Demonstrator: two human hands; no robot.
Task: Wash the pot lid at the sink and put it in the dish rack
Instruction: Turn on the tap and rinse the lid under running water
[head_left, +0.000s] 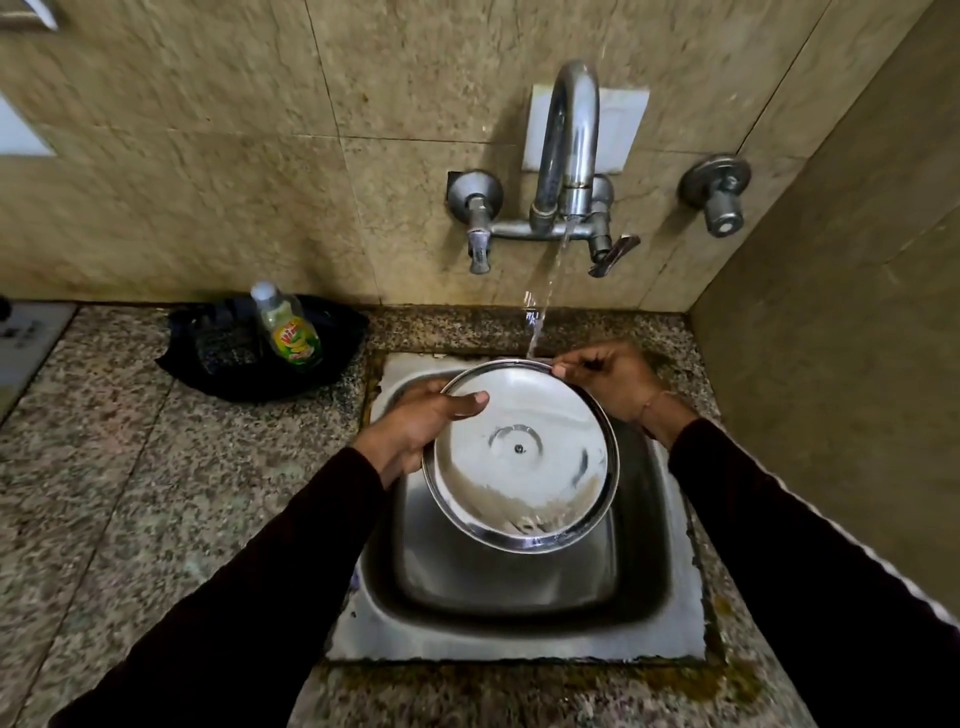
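Note:
A round steel pot lid is held tilted over the steel sink, its underside facing me with a small rivet at its middle. My left hand grips the lid's left rim, thumb across the inner face. My right hand pinches the far right rim with its fingertips. Water runs from the wall faucet in a thin stream that meets the lid's far edge. Water pools along the lid's lower inner rim. No dish rack is in view.
A bottle of green dish soap stands in a black tray with a dark scrubber on the granite counter left of the sink. Two tap handles flank the faucet; a separate valve sits right. A tiled wall closes the right side.

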